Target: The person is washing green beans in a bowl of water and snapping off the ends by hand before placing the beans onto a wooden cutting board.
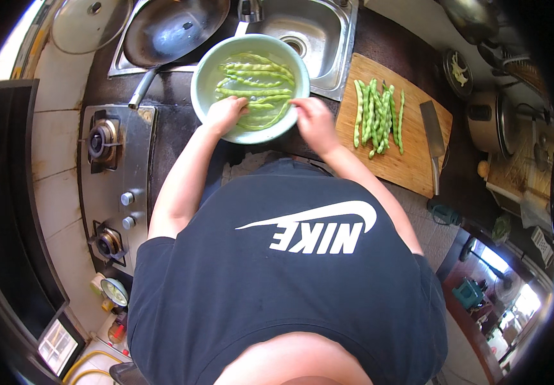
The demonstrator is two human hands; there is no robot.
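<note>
A pale green basin (200, 103) holds water and several long green beans (257, 91). At its near left rim, my left hand (229, 114) reaches over the edge, fingertips bent at the end of a bean; whether they grip it is unclear. My right hand (314, 120) is at the basin's right rim, slightly blurred, with thumb and finger pinched at the tip of a bean that curves through the water. To the right, a pile of green beans (378, 115) lies on a wooden cutting board (414, 168), beside a cleaver (432, 130).
Behind the basin are a steel sink (325, 29) and a wok (176, 29) whose handle points towards the gas stove (137, 139) on the left. A glass lid (89, 24) stands at the far left. A rice cooker (491, 120) sits beyond the board.
</note>
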